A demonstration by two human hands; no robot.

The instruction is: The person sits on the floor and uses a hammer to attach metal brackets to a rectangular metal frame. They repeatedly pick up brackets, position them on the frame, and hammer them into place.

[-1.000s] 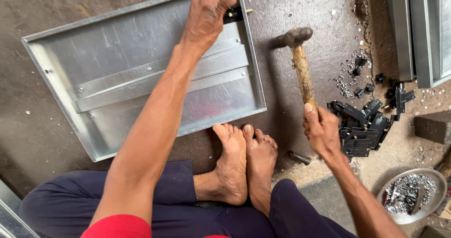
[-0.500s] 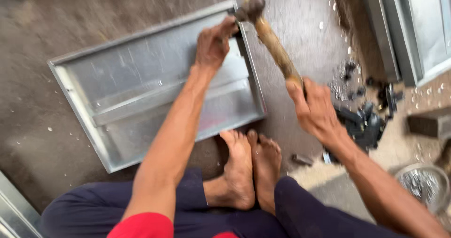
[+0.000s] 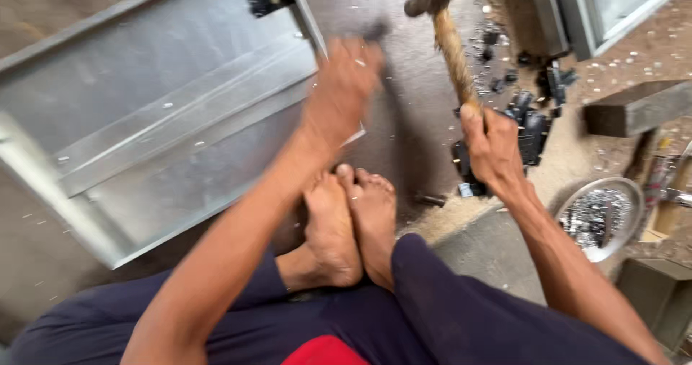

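Note:
My right hand point(image 3: 491, 147) grips the wooden handle of a hammer point(image 3: 448, 44), whose head is raised above the floor, to the right of a grey sheet-metal panel point(image 3: 166, 120). My left hand point(image 3: 342, 91) is blurred in motion over the panel's right edge; a dark smear shows at its fingertips, and I cannot tell whether it holds anything. A black hinge piece point(image 3: 270, 0) sits at the panel's upper right corner. My bare feet point(image 3: 353, 221) rest together on the floor below the panel's corner.
A pile of small black metal parts point(image 3: 533, 120) lies right of the hammer. A round metal bowl point(image 3: 598, 217) of small fasteners stands at the right. A dark block point(image 3: 634, 109) and framed metal panels point(image 3: 598, 8) lie at the upper right.
The hammer swung to the panel's top right corner and has come back up to the right. My left hand has left that corner and moved down along the right edge.

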